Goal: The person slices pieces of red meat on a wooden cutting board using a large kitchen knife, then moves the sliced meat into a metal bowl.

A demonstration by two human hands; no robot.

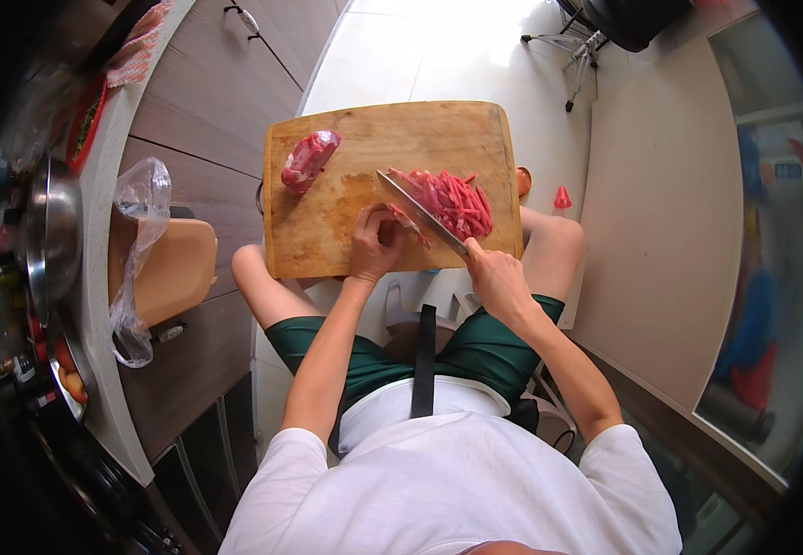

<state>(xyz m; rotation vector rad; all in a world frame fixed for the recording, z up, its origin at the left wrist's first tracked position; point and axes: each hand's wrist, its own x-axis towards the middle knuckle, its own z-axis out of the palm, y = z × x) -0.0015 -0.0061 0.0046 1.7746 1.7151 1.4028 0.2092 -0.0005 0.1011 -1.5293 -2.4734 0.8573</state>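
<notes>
A wooden cutting board (373,132) lies before me at knee height. My right hand (495,274) grips a knife (425,215) whose blade points away from me and to the left. Along the blade's left side lies a small piece of raw red meat (407,220), with the curled fingers of my left hand (377,243) against it. To the blade's right is a heap of raw meat strips (453,201). A larger chunk of raw meat (310,161) rests near the board's far left corner. My left fingertips are partly hidden.
At left, a clear plastic bag (141,257) hangs over a tan plastic bin (183,270) on the cabinet front. The counter (99,277) above carries a metal bowl (54,229). A chair base (574,52) stands far right, and a small red cone (562,197) is on the floor.
</notes>
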